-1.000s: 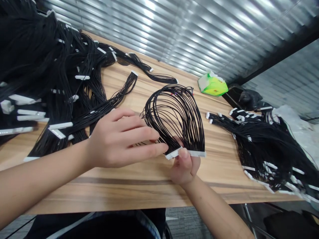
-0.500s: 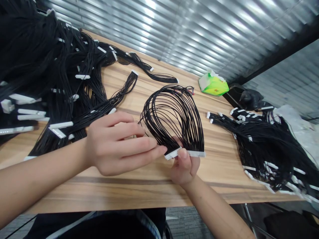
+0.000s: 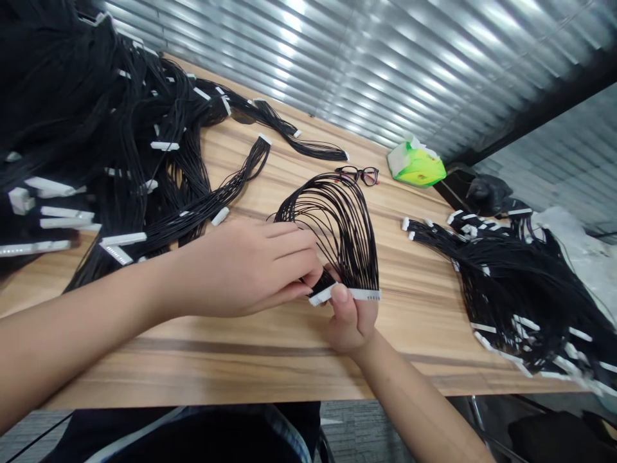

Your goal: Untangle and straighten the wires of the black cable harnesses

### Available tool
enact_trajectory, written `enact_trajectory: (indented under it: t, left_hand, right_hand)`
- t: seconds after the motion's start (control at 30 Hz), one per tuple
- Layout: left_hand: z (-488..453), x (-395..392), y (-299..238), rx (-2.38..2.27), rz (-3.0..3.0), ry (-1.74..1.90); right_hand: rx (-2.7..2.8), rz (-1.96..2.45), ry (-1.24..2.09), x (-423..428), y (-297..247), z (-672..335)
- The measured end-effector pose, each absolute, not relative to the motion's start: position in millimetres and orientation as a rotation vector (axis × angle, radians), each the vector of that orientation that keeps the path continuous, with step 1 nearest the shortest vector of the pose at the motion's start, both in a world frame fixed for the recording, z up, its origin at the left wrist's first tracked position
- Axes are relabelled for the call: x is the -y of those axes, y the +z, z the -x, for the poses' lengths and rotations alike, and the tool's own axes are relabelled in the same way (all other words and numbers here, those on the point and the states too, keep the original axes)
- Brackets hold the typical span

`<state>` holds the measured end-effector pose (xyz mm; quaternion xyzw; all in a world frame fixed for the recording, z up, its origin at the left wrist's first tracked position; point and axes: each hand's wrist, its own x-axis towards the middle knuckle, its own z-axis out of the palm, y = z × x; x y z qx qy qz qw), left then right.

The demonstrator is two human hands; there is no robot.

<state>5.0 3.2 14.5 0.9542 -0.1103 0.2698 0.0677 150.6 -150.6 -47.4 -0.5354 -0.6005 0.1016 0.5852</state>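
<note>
A black wire harness (image 3: 362,247) arches up in a loop above the table, its two white connectors side by side at the bottom. My right hand (image 3: 351,321) is closed on both connector ends, the thumb pressing in front where they meet. The left white connector (image 3: 320,296) tilts a little; the right connector (image 3: 367,294) is nearly level. From the left, my left hand (image 3: 270,267) reaches over with its fingers curled and closed around wires just above the left connector. Its fingertips partly hide those wires.
A large pile of black harnesses (image 3: 139,128) covers the table's left side, and another heap (image 3: 515,276) lies on the right. Glasses (image 3: 357,175) and a green tissue pack (image 3: 417,164) sit at the back of the wooden table (image 3: 231,366), before a corrugated metal wall (image 3: 347,71).
My left hand has moved right and its fingers have curled in onto the wires by the left connector. The wire loop has dropped lower and shifted left, uncovering the glasses.
</note>
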Motion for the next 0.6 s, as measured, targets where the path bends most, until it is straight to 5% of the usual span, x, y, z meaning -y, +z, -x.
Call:
enact_trajectory:
  t: [0.17, 0.6]
  left_hand:
    - [5, -5, 4, 0.501, -2.831, 1.297]
    - [-2, -2, 5, 0.036, -2.732, 1.182]
  right_hand:
    - [1.060, 1.243, 0.348, 146, -50, -143]
    - [1.060, 1.140, 0.229, 145, -54, -145]
